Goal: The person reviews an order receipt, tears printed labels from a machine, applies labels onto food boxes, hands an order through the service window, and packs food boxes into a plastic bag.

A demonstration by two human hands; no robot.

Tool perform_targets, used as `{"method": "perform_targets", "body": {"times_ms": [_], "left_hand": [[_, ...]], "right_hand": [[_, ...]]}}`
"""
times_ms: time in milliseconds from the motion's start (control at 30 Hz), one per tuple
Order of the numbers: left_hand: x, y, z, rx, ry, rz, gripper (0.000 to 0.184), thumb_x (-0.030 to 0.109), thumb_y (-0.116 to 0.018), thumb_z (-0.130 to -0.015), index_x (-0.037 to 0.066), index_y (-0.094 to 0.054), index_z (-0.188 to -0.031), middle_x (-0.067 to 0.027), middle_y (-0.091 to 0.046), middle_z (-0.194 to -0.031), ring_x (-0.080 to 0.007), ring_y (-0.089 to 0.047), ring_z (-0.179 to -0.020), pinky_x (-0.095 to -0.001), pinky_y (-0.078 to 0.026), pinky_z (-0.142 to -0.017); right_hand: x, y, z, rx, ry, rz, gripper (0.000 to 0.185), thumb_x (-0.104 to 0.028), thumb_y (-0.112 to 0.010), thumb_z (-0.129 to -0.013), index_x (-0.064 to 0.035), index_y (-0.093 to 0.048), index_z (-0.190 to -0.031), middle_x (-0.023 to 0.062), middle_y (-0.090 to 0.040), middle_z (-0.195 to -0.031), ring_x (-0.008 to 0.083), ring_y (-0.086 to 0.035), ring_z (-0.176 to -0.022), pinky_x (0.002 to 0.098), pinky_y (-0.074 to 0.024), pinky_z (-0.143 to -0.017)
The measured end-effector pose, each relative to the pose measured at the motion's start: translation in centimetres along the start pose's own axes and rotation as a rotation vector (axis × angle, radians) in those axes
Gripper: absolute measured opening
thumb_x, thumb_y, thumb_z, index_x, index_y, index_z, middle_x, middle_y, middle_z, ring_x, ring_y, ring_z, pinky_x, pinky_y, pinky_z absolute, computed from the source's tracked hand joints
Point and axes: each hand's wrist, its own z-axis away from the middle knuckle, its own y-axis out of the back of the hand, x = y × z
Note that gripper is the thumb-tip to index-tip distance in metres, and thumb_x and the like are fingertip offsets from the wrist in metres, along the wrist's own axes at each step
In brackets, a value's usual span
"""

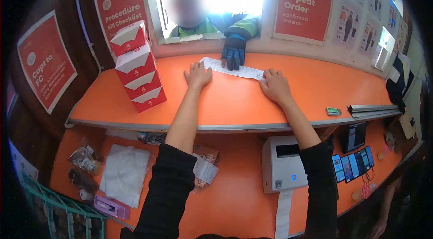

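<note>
A long white paper slip (247, 72) lies across the orange counter (225, 103) below the window. At its left end my left hand (198, 75) rests on the counter with its fingers spread. My right hand (276, 86) lies over the slip's right end, fingers spread and flat, pressing on it. Between my hands, a blue glove (233, 52) of a person outside the window touches the slip's middle. Red and white boxes (143, 81) are stacked to the left of my left hand.
On the lower shelf are white plastic bags (125, 173), a purple stapler (110, 206), a printer (285, 164) with paper hanging out, and several phones (354, 164). Metal strips (372, 110) lie at the counter's right. Another person's hand (379, 227) shows at the lower right.
</note>
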Motion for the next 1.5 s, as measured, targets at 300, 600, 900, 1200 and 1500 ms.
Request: {"method": "perform_targets", "body": {"times_ms": [300,600,900,1200,1500], "left_hand": [[-0.3,-0.5,0.0,0.023,-0.001,0.018,0.067,0.045,-0.039,-0.094,0.009,-0.03,-0.149,-0.0066,-0.025,-0.158,-0.0241,-0.02,-0.147,-0.0579,-0.014,-0.115],[-0.3,-0.3,0.8,0.063,-0.052,-0.008,0.067,0.049,-0.036,-0.095,0.01,-0.03,-0.149,-0.0073,-0.023,-0.158,-0.0233,-0.018,-0.147,-0.0583,-0.015,-0.115],[-0.8,-0.7,0.2,0.05,-0.029,0.008,0.059,0.043,-0.031,-0.098,0.01,-0.036,-0.146,-0.006,-0.029,-0.156,-0.025,-0.023,-0.146,-0.0608,-0.016,-0.114],[-2.8,-1.3,-2.0,0.097,0.028,0.094,0.046,0.039,-0.034,-0.098,0.024,-0.046,-0.14,-0.0058,-0.036,-0.152,-0.0266,-0.025,-0.144,-0.0601,-0.018,-0.113],[-4.4,-0.4,-4.9,0.11,0.003,0.081,0.036,0.036,-0.044,-0.092,0.036,-0.055,-0.126,-0.0066,-0.048,-0.139,-0.0249,-0.037,-0.137,-0.0597,-0.02,-0.112]], "right_hand": [[-0.6,0.0,0.5,0.074,-0.014,0.011,0.04,-0.042,-0.061,-0.086,-0.0063,-0.059,-0.103,0.0109,-0.059,-0.106,0.0314,-0.056,-0.1,0.0473,-0.0479,-0.083],[-0.5,-0.3,0.7,0.101,-0.073,-0.003,0.044,-0.041,-0.056,-0.085,-0.0042,-0.061,-0.108,0.0123,-0.059,-0.112,0.0324,-0.055,-0.105,0.0485,-0.0468,-0.085],[-0.6,0.6,1.2,0.041,-0.106,-0.06,0.035,-0.033,-0.055,-0.086,-0.0042,-0.063,-0.103,0.0099,-0.061,-0.109,0.0305,-0.054,-0.107,0.0488,-0.0457,-0.088],[0.6,0.0,0.7,0.059,-0.153,-0.228,0.019,-0.024,-0.061,-0.083,-0.0091,-0.061,-0.095,0.0057,-0.063,-0.102,0.0303,-0.055,-0.101,0.0486,-0.0455,-0.085],[2.4,-1.5,-0.3,0.069,-0.236,-0.294,0.023,-0.024,-0.063,-0.077,-0.0124,-0.065,-0.097,0.0068,-0.062,-0.104,0.0294,-0.056,-0.1,0.0431,-0.0455,-0.089]]}}
